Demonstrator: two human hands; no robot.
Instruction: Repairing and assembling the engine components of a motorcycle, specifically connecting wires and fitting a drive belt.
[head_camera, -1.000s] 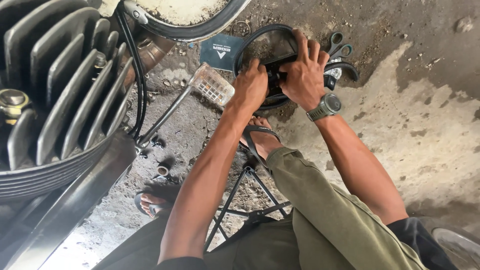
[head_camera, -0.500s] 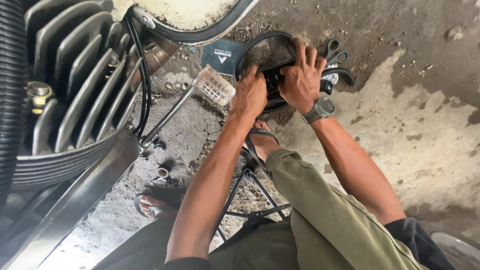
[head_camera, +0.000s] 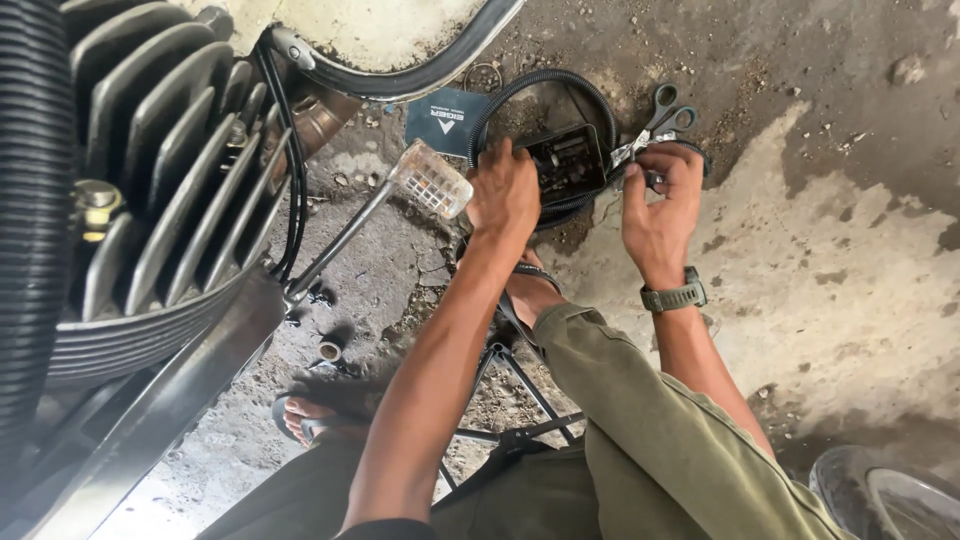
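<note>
— What's in hand, seen from the head camera?

— A black box (head_camera: 568, 160), open on top, with small dark metal parts inside. It lies on the floor, inside a loop of black ribbed hose (head_camera: 545, 85) that curls around it. The floor (head_camera: 830, 230) is rough concrete, dark with grime at the top edge and paler at the right.

— And the left hand (head_camera: 505, 195)?

— It reaches forward from a bare forearm, back of the hand up, fingers curled down over the box's left edge. Its grip is closed on that edge; the fingertips are hidden under the hand.

— The right hand (head_camera: 658, 205)?

— Just right of the box, palm towards the camera, a green watch (head_camera: 675, 297) on the wrist. Its grip is pinched together on something small and silvery (head_camera: 632, 150) at the box's right corner; what it is, I cannot tell.

— What else lies about?

— Scissors (head_camera: 668, 105) with dark handles just beyond the right hand, touching the hose loop. A dark card (head_camera: 445, 120) left of the loop. A metal lever with a knurled end (head_camera: 430, 180) slants in from a finned engine (head_camera: 150, 190) that fills the left side. Small bolts (head_camera: 325, 350) lie on the floor below the lever, and a sandalled foot (head_camera: 305, 418) shows towards the bottom edge. A knee in olive trousers (head_camera: 650, 430) sits between the arms.
</note>
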